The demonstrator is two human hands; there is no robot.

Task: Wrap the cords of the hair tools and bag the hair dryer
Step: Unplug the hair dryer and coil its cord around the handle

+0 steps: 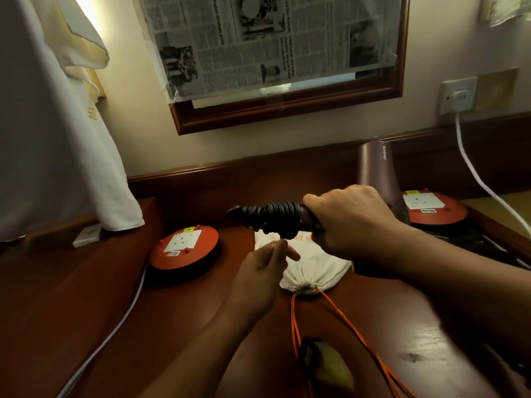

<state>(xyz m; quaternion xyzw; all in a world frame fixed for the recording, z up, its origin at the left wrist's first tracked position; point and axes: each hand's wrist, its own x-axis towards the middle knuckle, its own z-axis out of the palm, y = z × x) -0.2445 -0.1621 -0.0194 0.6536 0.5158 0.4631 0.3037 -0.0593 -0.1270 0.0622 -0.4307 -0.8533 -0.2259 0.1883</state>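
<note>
left hand [264, 264] loose, right hand [352, 222] round dryer [376, 168]

The left hand [260, 271] and right hand [350, 222] extend from bare forearms [459, 277].

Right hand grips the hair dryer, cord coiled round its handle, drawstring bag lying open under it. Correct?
No: the head view shows the drawstring bag cinched shut, its mouth gathered tight, not open. Rest holds: the right hand grips the hair dryer, black cord coiled round its handle.
</note>
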